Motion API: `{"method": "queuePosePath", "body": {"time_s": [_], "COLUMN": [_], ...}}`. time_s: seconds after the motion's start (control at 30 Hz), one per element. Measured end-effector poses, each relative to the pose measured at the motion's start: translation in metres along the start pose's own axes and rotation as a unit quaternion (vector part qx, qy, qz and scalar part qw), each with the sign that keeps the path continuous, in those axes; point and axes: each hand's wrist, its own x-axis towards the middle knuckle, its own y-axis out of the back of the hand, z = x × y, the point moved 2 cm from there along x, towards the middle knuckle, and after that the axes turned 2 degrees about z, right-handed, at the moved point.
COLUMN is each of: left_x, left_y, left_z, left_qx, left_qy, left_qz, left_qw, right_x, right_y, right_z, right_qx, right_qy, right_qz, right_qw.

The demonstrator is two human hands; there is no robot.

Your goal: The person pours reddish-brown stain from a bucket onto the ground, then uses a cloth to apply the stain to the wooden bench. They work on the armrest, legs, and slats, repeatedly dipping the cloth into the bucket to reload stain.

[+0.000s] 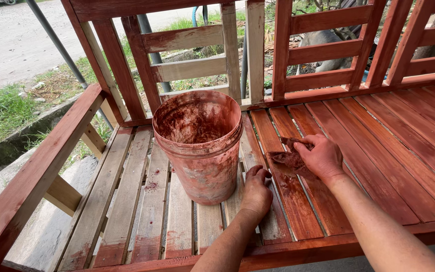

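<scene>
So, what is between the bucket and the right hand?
In the head view, only stained seat slats lie between the bucket and the right hand with its rag; the left hand rests lower.

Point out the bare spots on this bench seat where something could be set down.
Free: unstained slats between armrest and bucket; stained slats right of the right hand. Crowded: beside the bucket, where left hand and stained rag sit.
</scene>
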Motion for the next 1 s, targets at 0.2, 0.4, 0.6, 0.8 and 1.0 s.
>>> {"method": "queuePosePath", "body": {"time_s": [0.2, 0.4, 0.6, 0.8, 1.0], "left_x": [-0.002, 0.004, 0.011, 0.013, 0.007], "left_y": [0.004, -0.003, -0.013, -0.015, -0.017], "left_z": [0.003, -0.007, -0.022, -0.032, -0.034], "left_qx": [-0.01, -0.016, -0.028, -0.065, -0.068], "left_qy": [0.029, -0.021, -0.054, -0.027, -0.087], "left_qz": [-0.014, 0.017, 0.065, 0.107, 0.121], "left_qw": [0.999, 0.999, 0.996, 0.992, 0.986], "right_x": [0.016, 0.023, -0.018, -0.096, -0.148], "right_y": [-0.042, -0.051, -0.031, 0.009, 0.042], "right_z": [-0.034, -0.048, -0.042, -0.033, -0.061], "right_qx": [-0.136, -0.194, -0.155, -0.075, -0.131], "right_qy": [0.232, 0.054, 0.088, 0.076, 0.109], "right_qz": [-0.103, -0.206, -0.137, -0.158, -0.246], "right_qw": [0.958, 0.958, 0.974, 0.982, 0.954]}}
